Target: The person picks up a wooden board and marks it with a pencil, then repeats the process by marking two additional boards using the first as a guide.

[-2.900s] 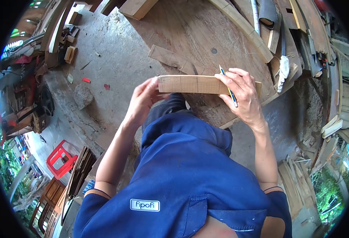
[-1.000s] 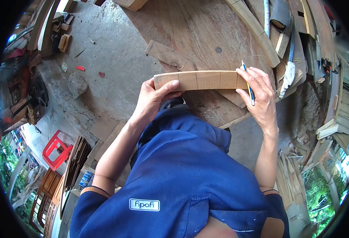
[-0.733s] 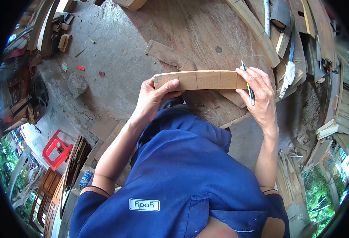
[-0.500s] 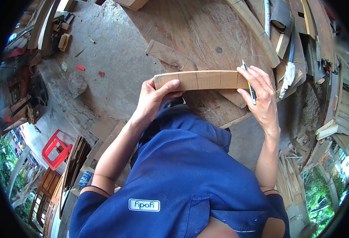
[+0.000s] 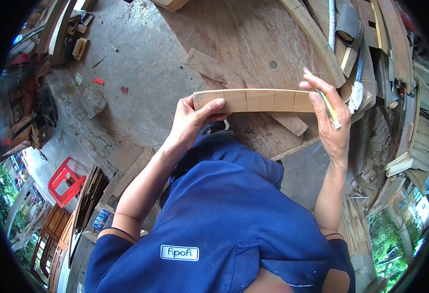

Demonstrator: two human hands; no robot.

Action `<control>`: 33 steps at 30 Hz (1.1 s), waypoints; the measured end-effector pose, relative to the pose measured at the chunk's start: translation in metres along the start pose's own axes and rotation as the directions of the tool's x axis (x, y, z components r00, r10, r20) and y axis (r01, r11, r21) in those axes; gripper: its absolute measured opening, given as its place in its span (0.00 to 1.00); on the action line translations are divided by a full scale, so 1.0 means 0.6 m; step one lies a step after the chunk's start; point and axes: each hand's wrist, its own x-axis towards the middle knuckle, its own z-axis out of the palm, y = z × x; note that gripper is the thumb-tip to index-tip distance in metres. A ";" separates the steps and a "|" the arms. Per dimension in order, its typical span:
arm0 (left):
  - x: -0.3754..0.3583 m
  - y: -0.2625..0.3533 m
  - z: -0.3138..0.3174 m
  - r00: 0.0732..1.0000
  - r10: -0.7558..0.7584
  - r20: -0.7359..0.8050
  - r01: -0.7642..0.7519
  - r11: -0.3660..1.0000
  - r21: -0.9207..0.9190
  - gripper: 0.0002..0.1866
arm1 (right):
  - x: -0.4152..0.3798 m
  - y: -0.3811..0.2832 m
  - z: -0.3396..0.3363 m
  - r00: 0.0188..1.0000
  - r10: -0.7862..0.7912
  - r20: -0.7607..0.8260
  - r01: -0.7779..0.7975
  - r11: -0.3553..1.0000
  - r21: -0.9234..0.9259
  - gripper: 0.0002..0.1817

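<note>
My left hand (image 5: 191, 119) grips one end of a slightly curved strip of wood (image 5: 263, 101), thumb on the near face and fingers behind. Dark pencil lines cross the strip's face at intervals. At the other end, my right hand (image 5: 332, 117) holds a pencil (image 5: 327, 105), slanted between thumb and fingers. Its fingertips overlap the strip's right end. Under the strip, a flat board (image 5: 214, 68) with drawn lines lies across a wide wooden surface (image 5: 253, 36).
A long curved timber (image 5: 317, 39) lies at the upper right, beside a saw with a white-wrapped handle (image 5: 355, 96). Offcuts and boards crowd the right side. To the left are a concrete floor (image 5: 136, 58), a red plastic stool (image 5: 64, 183) and a blue can (image 5: 101, 219).
My right hand has shifted slightly right, and the pencil has turned within its fingers. The strip has moved a little to the right, still in my left hand.
</note>
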 end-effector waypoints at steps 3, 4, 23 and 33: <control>0.000 0.002 0.002 1.000 0.005 0.005 -0.005 1.000 0.006 0.21 | 0.024 -0.018 0.035 0.995 0.030 0.094 -0.070 0.882 0.467 0.13; -0.001 0.003 0.002 1.000 0.005 0.007 -0.005 1.000 0.007 0.21 | 0.031 -0.024 0.052 0.995 0.031 0.092 -0.070 0.882 0.467 0.13; 0.000 0.000 0.000 1.000 -0.001 0.002 0.001 1.000 -0.016 0.19 | 0.070 -0.051 0.136 0.982 -0.147 0.115 0.109 0.952 0.286 0.05; 0.000 0.001 0.001 1.000 0.001 0.000 -0.001 1.000 -0.026 0.19 | 0.066 -0.054 0.126 0.984 -0.047 0.170 -0.006 0.956 0.294 0.06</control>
